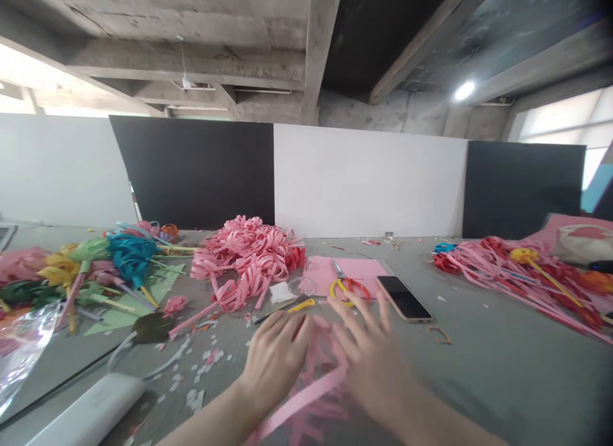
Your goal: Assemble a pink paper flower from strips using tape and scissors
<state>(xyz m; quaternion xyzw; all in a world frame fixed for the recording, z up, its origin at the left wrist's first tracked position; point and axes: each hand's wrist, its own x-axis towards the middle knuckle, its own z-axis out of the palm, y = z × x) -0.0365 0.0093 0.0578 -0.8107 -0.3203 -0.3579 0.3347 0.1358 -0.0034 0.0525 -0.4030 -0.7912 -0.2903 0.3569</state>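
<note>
Pink paper strips (318, 392) lie bunched at the front middle of the table, between and under both hands, some blurred. My left hand (278, 347) is closed at the left side of the bunch, with its fingers curled around the top of the pink strips. On the other side my right hand (366, 344) has its fingers spread, touching or just over the strips' right edge. Scissors with yellow and red handles (352, 287) lie on pink paper sheets (376, 267) just beyond the right hand. A yellow-handled cutter (301, 305) is beyond the left hand.
A phone (405, 299) lies right of the sheets. Pink curled paper (249, 257) is heaped behind, with colourful paper flowers (129, 257) at left. More strips (507, 273) are at right. A white power bank (90, 411) and paper scraps lie front left.
</note>
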